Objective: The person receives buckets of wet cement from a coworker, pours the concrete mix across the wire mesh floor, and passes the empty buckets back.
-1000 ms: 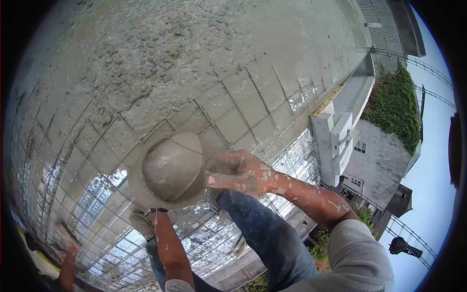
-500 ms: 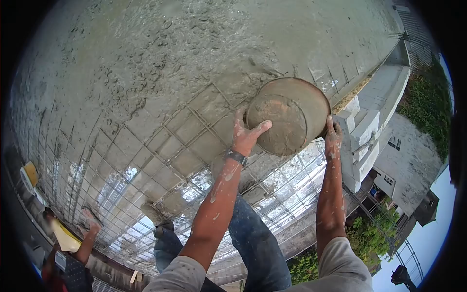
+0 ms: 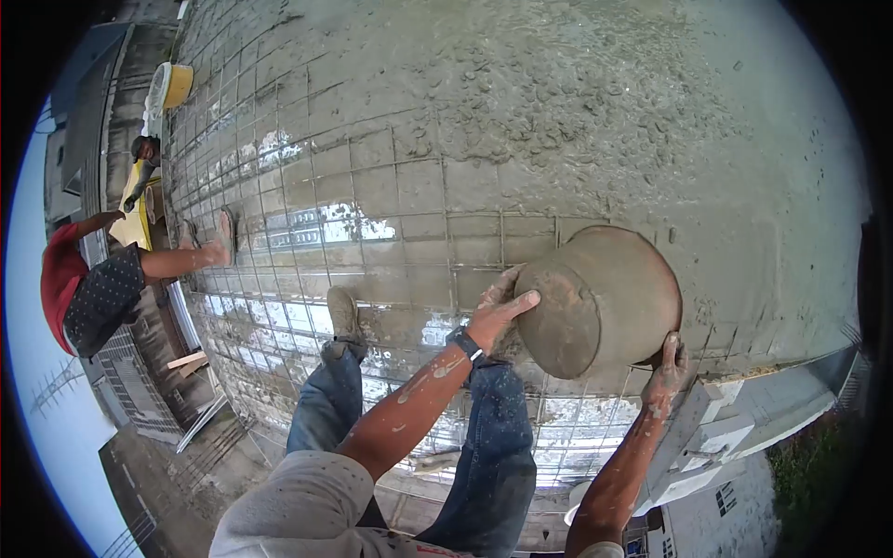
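Observation:
A concrete-smeared bucket (image 3: 605, 302) lies tipped over the mesh, its base toward me and its mouth facing away to the right. My left hand (image 3: 499, 309) grips it at the base edge, thumb laid over the bottom. At the rim, my right hand (image 3: 666, 374) has its fingers curled over the lip. Wet concrete (image 3: 558, 102) spreads past the bucket's mouth. Whether any is still inside is hidden.
Steel rebar mesh (image 3: 448, 223) runs under my feet over shiny decking. Near the left edge stands a person in a red shirt (image 3: 61, 274) by a yellow container (image 3: 138, 216); another person (image 3: 144, 153) is behind. A yellow bucket (image 3: 175, 86) sits farther up. Concrete blocks (image 3: 716, 437) line the right edge.
My view has swung left, bringing the people at the left more fully into sight. The bucket stays tipped in both hands and now appears lower and farther right.

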Demonstrator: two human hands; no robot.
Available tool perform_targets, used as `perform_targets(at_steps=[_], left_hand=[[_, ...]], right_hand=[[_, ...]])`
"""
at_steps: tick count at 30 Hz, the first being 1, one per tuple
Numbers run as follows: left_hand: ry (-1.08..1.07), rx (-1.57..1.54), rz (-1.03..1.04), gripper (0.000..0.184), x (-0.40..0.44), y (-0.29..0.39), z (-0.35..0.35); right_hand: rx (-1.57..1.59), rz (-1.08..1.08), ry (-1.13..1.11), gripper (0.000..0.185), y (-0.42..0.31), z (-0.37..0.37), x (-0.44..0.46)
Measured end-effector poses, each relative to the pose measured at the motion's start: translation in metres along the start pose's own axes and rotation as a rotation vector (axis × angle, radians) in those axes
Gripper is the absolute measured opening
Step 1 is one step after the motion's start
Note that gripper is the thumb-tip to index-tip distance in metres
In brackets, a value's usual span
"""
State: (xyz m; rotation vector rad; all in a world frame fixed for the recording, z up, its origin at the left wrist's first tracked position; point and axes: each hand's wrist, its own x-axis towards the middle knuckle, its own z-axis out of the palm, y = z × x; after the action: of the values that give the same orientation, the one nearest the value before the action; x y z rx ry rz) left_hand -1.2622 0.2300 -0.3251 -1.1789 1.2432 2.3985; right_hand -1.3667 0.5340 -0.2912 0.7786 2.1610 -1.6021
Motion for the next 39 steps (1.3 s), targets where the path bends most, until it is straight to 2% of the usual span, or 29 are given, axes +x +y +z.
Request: perform_targets(at_steps=[1, 2, 3, 4, 5, 6, 7, 8, 10, 12, 13, 14, 15, 16, 17, 19, 20, 21, 22, 24, 26, 28, 30, 32, 34, 35, 37, 38, 39], left_hand=[[-0.028, -0.228, 0.036, 0.062, -0.018, 0.015, -0.055], [0.075, -0.344, -0.008, 0.055, -0.045, 0.037, -0.109], [0.161, -0.431, -0.019, 0.060, -0.062, 0.041, -0.175], [0.236, -0.522, 0.042, 0.064, -0.084, 0.052, -0.234], [0.315, -0.618, 0.103, 0.069, -0.113, 0.058, -0.293], [0.460, -0.715, 0.066, 0.082, -0.146, 0.049, -0.361], [0.745, -0.617, 0.028, 0.093, -0.184, 0.059, -0.404], [0.819, -0.579, 0.065, 0.095, -0.211, 0.062, -0.442], [0.926, -0.539, 0.113, 0.098, -0.261, 0.073, -0.506], [0.920, -0.619, 0.007, 0.091, -0.283, 0.061, -0.569], [0.832, -0.647, 0.075, 0.075, -0.279, 0.034, -0.612], [1.047, -0.620, -0.190, 0.049, -0.279, -0.016, -0.659], [1.240, -0.526, -0.228, 0.037, -0.285, -0.070, -0.687], [1.350, -0.480, -0.156, 0.023, -0.283, -0.135, -0.723], [1.402, -0.451, -0.285, 0.014, -0.289, -0.161, -0.736], [1.305, -0.905, -0.011, 0.010, -0.305, -0.198, -0.725], [1.269, -0.804, 0.069, 0.013, -0.310, -0.220, -0.721], [1.266, -0.944, 0.106, 0.016, -0.314, -0.236, -0.716], [1.315, -0.983, 0.116, 0.022, -0.319, -0.228, -0.705], [1.316, -1.126, 0.159, 0.041, -0.323, -0.233, -0.703], [1.354, -1.053, -0.145, 0.057, -0.331, -0.202, -0.697], [1.353, -0.929, -0.390, 0.074, -0.335, -0.166, -0.698], [1.330, -0.781, -0.582, 0.093, -0.337, -0.143, -0.693], [1.353, -0.309, -0.621, 0.134, -0.342, -0.136, -0.689], [1.309, -0.088, -0.785, 0.116, -0.345, -0.104, -0.687], [1.337, 0.054, -0.755, 0.117, -0.338, -0.124, -0.694], [1.360, 0.206, -0.371, 0.107, -0.338, -0.105, -0.692], [1.374, 0.268, -0.173, 0.102, -0.333, -0.066, -0.680], [1.361, 0.313, -0.012, 0.098, -0.323, -0.027, -0.666]], right_hand=[[-0.046, -0.002, -0.071, 0.060, -0.014, 0.051, -0.021], [-0.289, -0.097, -0.034, 0.053, -0.005, 0.102, -0.046], [-0.269, -0.140, -0.488, 0.042, -0.027, 0.159, -0.072], [-0.180, -0.115, -0.763, 0.032, -0.054, 0.229, -0.118], [-0.344, -0.594, -0.865, 0.028, -0.041, 0.294, -0.157], [-0.403, -0.917, -0.967, 0.026, -0.033, 0.360, -0.203], [-0.532, -1.067, -1.078, 0.023, -0.020, 0.417, -0.250], [-0.626, -1.202, -1.177, 0.018, -0.010, 0.467, -0.298], [-0.662, -1.400, -1.380, 0.020, 0.081, 0.561, -0.374], [-0.679, -1.456, -1.593, 0.022, 0.155, 0.619, -0.434], [-0.813, -1.439, -1.680, 0.026, 0.217, 0.633, -0.459], [-0.875, -1.439, -1.750, 0.032, 0.224, 0.645, -0.475], [-0.937, -1.435, -1.820, 0.040, 0.229, 0.657, -0.491], [-0.939, -1.326, -1.816, 0.046, 0.200, 0.670, -0.497], [-0.935, -1.219, -1.806, 0.053, 0.167, 0.682, -0.503], [-0.923, -0.800, -1.652, 0.061, 0.138, 0.715, -0.502], [-0.869, -0.830, -1.414, 0.055, 0.105, 0.745, -0.501], [-0.760, -0.763, -1.299, 0.053, 0.089, 0.780, -0.488], [-0.644, -0.820, -1.229, 0.052, 0.070, 0.817, -0.477], [-0.537, -0.775, -1.230, 0.052, 0.002, 0.885, -0.488], [-0.464, -0.688, -1.384, 0.057, -0.056, 0.937, -0.517], [-0.206, -0.591, -1.541, 0.068, -0.104, 0.958, -0.561], [-0.021, -0.007, -1.640, 0.082, -0.101, 1.006, -0.559], [-0.048, 0.203, -1.462, 0.097, -0.110, 1.013, -0.586], [-0.523, -0.728, -1.173, 0.090, -0.104, 1.014, -0.576], [-0.770, -1.152, -0.935, 0.087, -0.101, 1.011, -0.561], [-1.041, -1.423, -0.939, 0.077, -0.084, 1.006, -0.496], [-1.186, -1.561, -0.939, 0.072, -0.083, 0.995, -0.463], [-1.270, -1.323, -1.064, 0.065, -0.087, 0.979, -0.439]])
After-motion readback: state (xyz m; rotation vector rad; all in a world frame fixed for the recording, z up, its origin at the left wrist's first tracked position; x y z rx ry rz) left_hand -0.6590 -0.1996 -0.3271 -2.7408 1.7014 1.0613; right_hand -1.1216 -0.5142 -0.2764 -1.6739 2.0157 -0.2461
